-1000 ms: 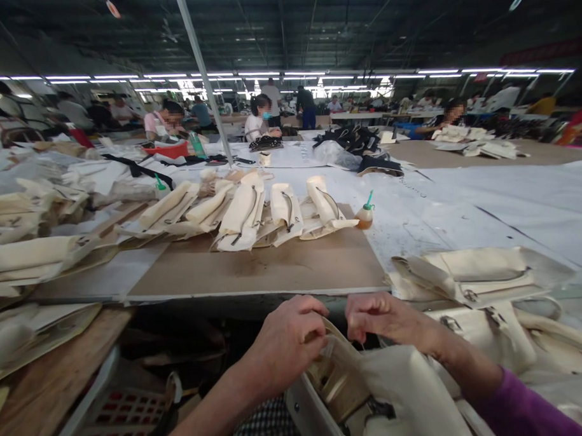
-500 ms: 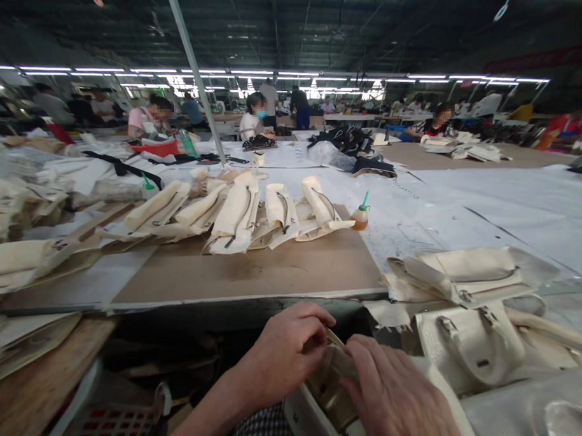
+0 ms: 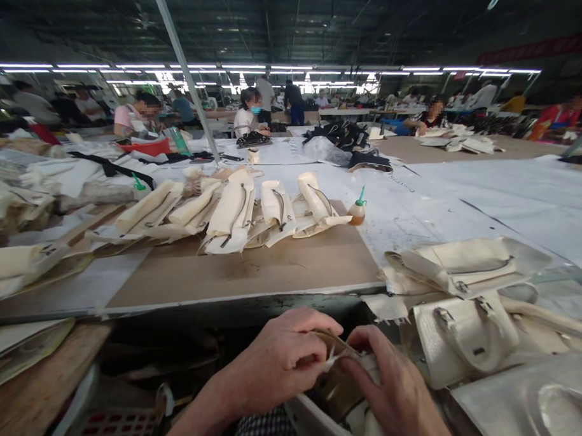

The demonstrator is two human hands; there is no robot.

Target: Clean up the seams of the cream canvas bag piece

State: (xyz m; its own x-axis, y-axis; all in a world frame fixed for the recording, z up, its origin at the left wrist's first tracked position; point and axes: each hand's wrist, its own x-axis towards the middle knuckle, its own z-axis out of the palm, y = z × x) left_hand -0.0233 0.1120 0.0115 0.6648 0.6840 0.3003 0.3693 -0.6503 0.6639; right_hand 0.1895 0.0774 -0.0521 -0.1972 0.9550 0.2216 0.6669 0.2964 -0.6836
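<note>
Gripping a stiff, tan-lined cream leather bag piece low before the table edge — left hand curled tight over its folded rim, right hand pinching its side with bent fingers. Just right, pebbled cream leather handbags; beyond, a flat brown cardboard sheet.

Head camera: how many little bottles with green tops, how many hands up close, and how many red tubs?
Little bottles with green tops: 2
Hands up close: 2, left hand and right hand, both holding the tan bag piece
Red tub: 1
Total: 5
</note>
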